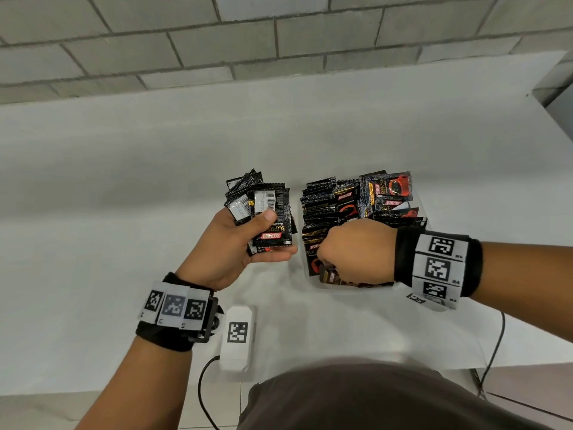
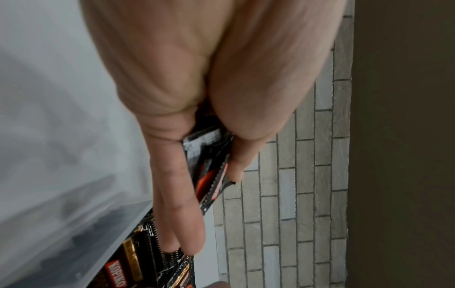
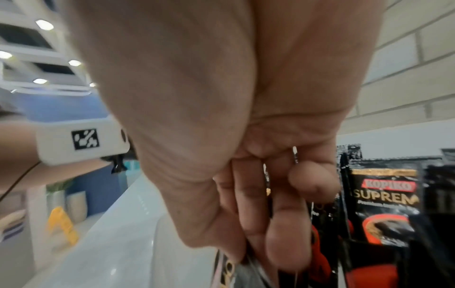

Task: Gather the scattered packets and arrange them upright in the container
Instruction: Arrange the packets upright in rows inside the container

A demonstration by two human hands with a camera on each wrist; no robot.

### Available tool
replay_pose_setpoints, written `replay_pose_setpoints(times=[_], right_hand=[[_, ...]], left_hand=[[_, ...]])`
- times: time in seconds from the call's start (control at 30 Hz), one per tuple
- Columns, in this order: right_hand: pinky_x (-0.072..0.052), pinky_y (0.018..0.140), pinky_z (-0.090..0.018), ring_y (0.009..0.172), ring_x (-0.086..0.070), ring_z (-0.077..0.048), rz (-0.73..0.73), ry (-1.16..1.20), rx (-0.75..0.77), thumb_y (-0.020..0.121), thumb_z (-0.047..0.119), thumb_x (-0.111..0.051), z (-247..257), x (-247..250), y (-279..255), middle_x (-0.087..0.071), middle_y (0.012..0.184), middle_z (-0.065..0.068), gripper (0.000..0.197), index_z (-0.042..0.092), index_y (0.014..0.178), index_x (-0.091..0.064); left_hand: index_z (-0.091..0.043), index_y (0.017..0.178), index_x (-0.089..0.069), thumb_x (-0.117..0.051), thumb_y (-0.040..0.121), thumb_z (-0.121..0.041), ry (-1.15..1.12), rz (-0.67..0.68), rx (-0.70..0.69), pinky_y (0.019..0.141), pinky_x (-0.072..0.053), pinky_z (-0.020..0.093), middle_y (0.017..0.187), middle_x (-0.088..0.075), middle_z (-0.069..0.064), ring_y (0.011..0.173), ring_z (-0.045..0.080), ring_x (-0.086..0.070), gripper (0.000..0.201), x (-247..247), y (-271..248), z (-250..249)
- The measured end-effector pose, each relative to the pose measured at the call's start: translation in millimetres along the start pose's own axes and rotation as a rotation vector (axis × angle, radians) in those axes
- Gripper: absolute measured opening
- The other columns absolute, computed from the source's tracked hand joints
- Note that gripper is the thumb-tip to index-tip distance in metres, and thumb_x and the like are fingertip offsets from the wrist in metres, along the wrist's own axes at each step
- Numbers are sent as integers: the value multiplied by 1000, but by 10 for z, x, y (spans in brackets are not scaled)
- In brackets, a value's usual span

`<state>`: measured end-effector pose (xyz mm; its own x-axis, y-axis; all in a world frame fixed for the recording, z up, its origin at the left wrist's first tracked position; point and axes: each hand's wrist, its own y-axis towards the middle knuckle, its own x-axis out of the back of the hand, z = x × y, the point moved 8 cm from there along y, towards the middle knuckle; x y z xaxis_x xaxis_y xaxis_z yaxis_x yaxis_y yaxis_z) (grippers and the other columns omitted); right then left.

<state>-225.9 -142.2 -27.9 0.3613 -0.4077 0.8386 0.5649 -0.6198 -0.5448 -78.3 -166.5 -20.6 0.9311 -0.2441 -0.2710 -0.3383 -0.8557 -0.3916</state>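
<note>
My left hand (image 1: 273, 237) grips a stack of black Kopiko packets (image 1: 263, 212) just left of the container, thumb on top and fingers underneath; the left wrist view shows the stack (image 2: 209, 155) between thumb and fingers. A clear plastic container (image 1: 313, 282) stands on the white table and holds several rows of upright packets (image 1: 338, 203). My right hand (image 1: 325, 262) reaches down into its near end with fingers curled. In the right wrist view its thumb and fingers (image 3: 288, 233) pinch a packet (image 3: 229, 272) in front of the standing packets (image 3: 384, 202).
A white box with a black-and-white marker (image 1: 237, 335) lies near the table's front edge, its cable (image 1: 201, 386) running off toward me. Another cable (image 1: 496, 352) hangs at the right. A grey brick wall (image 1: 279, 41) backs the table (image 1: 108, 197).
</note>
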Motion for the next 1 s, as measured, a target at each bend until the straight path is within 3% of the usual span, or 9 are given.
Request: replay_pose_setpoints(times=[0.13,0.23,0.3,0.37,0.47,0.7,0.8,0.9,1.0], right_hand=[[-52,65,-31,68,-61,-18,-146,289,-19,86,17,-57,-199,184,-159,-65,70,1,10,19,89,-66],[-48,67,-16,67,-64,-7,-271,566,-43,87,18,-66,-417,391,-365,-72,74,11,8,25,91,-68],[-51,70,-17,67,-66,-3,-402,766,-93,87,18,-72,-596,543,-526,-74,77,16,11,28,89,-69],[-54,73,-23,67,-69,-11,-570,964,-156,87,15,-74,-777,667,-655,-76,78,9,10,24,90,-70],[-56,61,-26,57,-65,-17,-734,1237,-213,90,9,-72,-907,714,-685,-75,72,-9,7,10,93,-66],[-58,68,-38,60,-69,-25,-758,1429,-293,90,0,-68,-901,487,-543,-74,74,-15,11,8,92,-61],[-60,60,-40,60,-68,-31,-753,1564,-239,88,7,-75,-845,448,-515,-69,86,-21,22,5,105,-62],[-61,58,-44,58,-69,-30,-753,1429,-273,85,19,-80,-870,455,-504,-73,84,-16,25,7,102,-66],[-62,62,-46,61,-72,-31,-778,1365,-347,88,16,-77,-1002,430,-556,-76,81,-13,17,5,97,-66]], left_hand=[[-1,131,-58,-57,101,-14,3,-5,-6,71,-63,41,122,-63,36,93,52,-72,33,3,11,-3],[-2,134,-58,-57,101,-13,-22,24,-30,77,-62,43,124,-66,31,101,50,-71,35,-52,22,-20],[-6,138,-56,-55,101,-11,-24,68,-47,81,-62,44,127,-69,22,107,47,-70,37,-128,29,-29],[-9,141,-54,-53,102,-10,-11,127,-57,84,-61,45,131,-68,17,112,44,-69,39,-235,35,-37],[-11,144,-50,-54,101,-11,0,222,-64,89,-60,50,135,-66,18,117,45,-67,44,-434,38,-55],[-9,140,-55,-56,101,-4,22,209,-71,84,-61,50,131,-68,18,116,41,-68,39,-581,47,-85],[-9,136,-58,-59,99,-1,47,166,-70,75,-62,45,126,-71,16,113,36,-70,38,-541,46,-71],[-11,135,-59,-61,98,-2,67,182,-65,75,-62,43,124,-72,15,112,34,-71,39,-529,25,-77],[-12,134,-59,-61,96,-1,38,110,-85,75,-62,42,124,-72,13,110,35,-72,39,-372,22,-124]])
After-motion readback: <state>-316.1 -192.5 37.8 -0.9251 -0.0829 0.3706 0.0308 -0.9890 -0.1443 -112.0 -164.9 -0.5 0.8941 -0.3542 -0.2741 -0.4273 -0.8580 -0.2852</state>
